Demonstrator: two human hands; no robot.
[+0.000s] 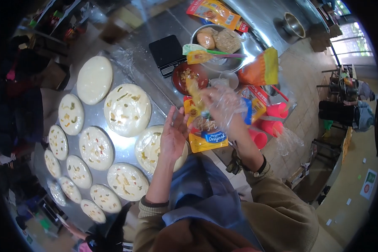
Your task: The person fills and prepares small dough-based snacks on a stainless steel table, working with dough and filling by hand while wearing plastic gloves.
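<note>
My left hand is bare, palm turned up and fingers stretched, with nothing in it. It is beside a yellow and blue margarine pouch. My right hand, in a thin clear plastic glove, is above the pouch, near a reddish-brown bowl of chopped bits. A yellowish, blurred piece shows at its fingertips; motion hides what it is. To the left lie several pale, shiny dough rounds, most topped with yellow, green and red strips. The nearest topped round is partly behind my left hand.
A black scale stands behind the bowl. Nearby are a steel bowl with wrapped food and spatulas across it, an orange and yellow bag, a clear cup and pink cups. Another person's hand shows at lower left.
</note>
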